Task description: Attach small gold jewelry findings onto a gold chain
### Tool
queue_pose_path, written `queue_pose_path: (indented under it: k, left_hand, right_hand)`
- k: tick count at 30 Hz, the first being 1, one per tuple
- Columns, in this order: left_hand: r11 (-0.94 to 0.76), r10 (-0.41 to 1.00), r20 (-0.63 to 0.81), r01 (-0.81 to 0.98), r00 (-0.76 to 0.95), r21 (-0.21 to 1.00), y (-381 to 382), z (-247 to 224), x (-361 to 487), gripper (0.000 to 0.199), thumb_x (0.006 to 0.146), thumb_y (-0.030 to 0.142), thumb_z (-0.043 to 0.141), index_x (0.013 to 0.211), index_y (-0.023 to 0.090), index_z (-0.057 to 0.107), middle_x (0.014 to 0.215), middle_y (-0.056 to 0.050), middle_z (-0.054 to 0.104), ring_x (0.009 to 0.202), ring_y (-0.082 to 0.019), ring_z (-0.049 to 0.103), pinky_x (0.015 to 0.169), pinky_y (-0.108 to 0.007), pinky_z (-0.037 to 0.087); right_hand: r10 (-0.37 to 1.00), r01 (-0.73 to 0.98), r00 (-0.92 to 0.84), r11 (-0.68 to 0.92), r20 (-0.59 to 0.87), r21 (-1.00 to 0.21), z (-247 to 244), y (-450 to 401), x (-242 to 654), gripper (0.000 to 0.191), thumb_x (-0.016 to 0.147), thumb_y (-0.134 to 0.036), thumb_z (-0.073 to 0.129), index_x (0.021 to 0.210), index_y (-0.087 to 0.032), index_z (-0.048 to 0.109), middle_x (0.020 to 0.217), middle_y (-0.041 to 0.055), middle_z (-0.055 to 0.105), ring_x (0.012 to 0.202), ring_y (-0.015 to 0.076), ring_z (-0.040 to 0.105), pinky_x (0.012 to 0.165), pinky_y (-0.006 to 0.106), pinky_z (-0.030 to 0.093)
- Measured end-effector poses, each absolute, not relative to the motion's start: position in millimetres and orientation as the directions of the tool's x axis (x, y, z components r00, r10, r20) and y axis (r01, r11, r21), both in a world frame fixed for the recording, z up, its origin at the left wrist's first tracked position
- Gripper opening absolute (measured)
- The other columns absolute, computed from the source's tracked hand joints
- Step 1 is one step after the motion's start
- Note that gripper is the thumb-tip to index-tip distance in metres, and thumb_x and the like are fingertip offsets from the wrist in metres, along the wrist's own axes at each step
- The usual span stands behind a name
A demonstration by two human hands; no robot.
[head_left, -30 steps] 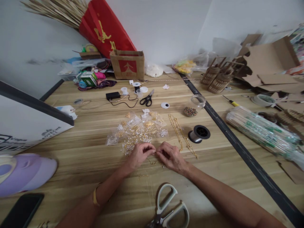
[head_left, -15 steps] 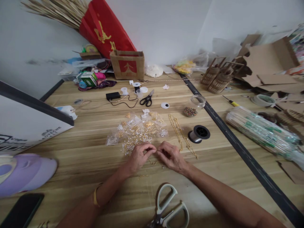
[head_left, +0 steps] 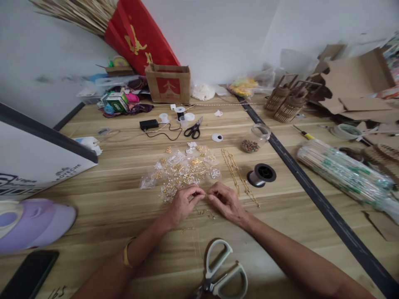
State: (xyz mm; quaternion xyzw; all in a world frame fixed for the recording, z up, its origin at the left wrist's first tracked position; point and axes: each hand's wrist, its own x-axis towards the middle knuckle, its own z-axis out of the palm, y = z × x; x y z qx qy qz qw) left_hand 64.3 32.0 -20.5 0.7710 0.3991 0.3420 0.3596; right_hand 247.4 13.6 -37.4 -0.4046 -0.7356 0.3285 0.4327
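My left hand (head_left: pixel 184 204) and my right hand (head_left: pixel 227 203) meet fingertip to fingertip above the wooden table. Both are closed in a pinch; what they hold is too small to make out. Below them lies a short gold chain with clear beads (head_left: pixel 204 212), and nearer me a small piece of gold chain (head_left: pixel 188 229). Just beyond my left hand spreads a pile of clear and gold beads (head_left: pixel 181 174) with small plastic bags. To the right of my right hand are gold chains (head_left: pixel 232 170) and a dark spool of fine wire (head_left: pixel 262 175).
Pale-handled scissors (head_left: pixel 215 276) lie close in front of me. Farther back are black scissors (head_left: pixel 193 129), a black adapter (head_left: pixel 149 124) and a jar of beads (head_left: pixel 250 145). Wrapped sticks (head_left: pixel 339 166) lie right; a phone (head_left: pixel 29 272) and a purple object (head_left: pixel 37 224) are left.
My right fingers have loosened slightly and shifted a little to the right. My left hand stays almost where it was. The other things on the table lie as before.
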Motion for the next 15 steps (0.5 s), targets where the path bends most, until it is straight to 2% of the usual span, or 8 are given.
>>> queue_pose_path:
  k: [3, 6, 15]
  left_hand:
    - [-0.444, 0.85, 0.259, 0.36, 0.458, 0.821, 32, -21, 64, 0.012, 0.084, 0.018, 0.056, 0.075, 0.014, 0.063, 0.074, -0.005, 0.064, 0.071, -0.014, 0.059, 0.068, -0.024, 0.046]
    - [-0.447, 0.85, 0.258, 0.37, 0.46, 0.814, 32, -23, 64, 0.014, 0.085, 0.02, 0.055, 0.075, 0.015, 0.063, 0.075, -0.005, 0.064, 0.072, -0.014, 0.059, 0.069, -0.025, 0.046]
    - [-0.445, 0.857, 0.251, 0.402, 0.45, 0.8, 31, -20, 63, 0.012, 0.084, 0.02, 0.055, 0.077, 0.015, 0.064, 0.078, -0.005, 0.067, 0.073, -0.015, 0.06, 0.071, -0.026, 0.048]
  right_hand:
    - [0.903, 0.252, -0.293, 0.39, 0.314, -0.886, -38, 13, 245, 0.019, 0.086, -0.034, 0.056, 0.086, -0.016, 0.059, 0.069, 0.002, 0.058, 0.054, 0.0102, 0.049, 0.047, 0.021, 0.037]
    - [0.912, 0.253, -0.302, 0.357, 0.278, -0.899, -41, 13, 245, 0.02, 0.083, -0.035, 0.06, 0.082, -0.015, 0.06, 0.064, 0.0007, 0.058, 0.048, 0.0084, 0.045, 0.044, 0.02, 0.034]
    - [0.91, 0.322, -0.296, 0.38, 0.289, -0.867, -49, 14, 246, 0.019, 0.087, -0.031, 0.055, 0.08, -0.015, 0.061, 0.066, 0.0017, 0.059, 0.053, 0.0098, 0.047, 0.048, 0.021, 0.037]
